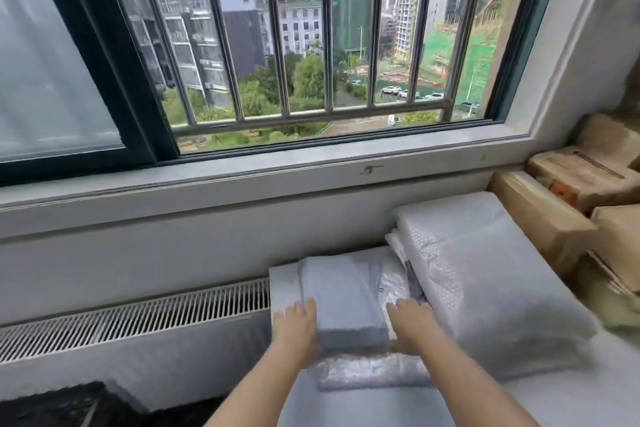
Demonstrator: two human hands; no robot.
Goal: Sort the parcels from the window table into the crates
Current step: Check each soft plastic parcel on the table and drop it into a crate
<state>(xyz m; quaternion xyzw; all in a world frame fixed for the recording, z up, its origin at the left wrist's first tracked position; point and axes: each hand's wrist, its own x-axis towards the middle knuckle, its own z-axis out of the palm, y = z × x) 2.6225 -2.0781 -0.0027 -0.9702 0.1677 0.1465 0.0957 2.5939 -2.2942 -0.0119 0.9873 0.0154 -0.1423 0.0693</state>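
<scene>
A grey-blue flat parcel (343,302) lies on top of other wrapped parcels on the white window table (554,402). My left hand (296,326) grips its near left corner, fingers curled over the top edge. On the parcel's right side, my right hand (412,322) holds its near right corner, fingers partly tucked under the edge. Under it lies a bubble-wrapped parcel (367,371). A large white bubble-wrap bundle (485,274) sits just to the right. No crate is in view.
Brown cardboard boxes (554,218) are stacked at the far right against the wall. A radiator grille (138,319) runs along the left below the window sill (242,180). A barred window fills the upper view. Something dark (52,406) sits at the bottom left.
</scene>
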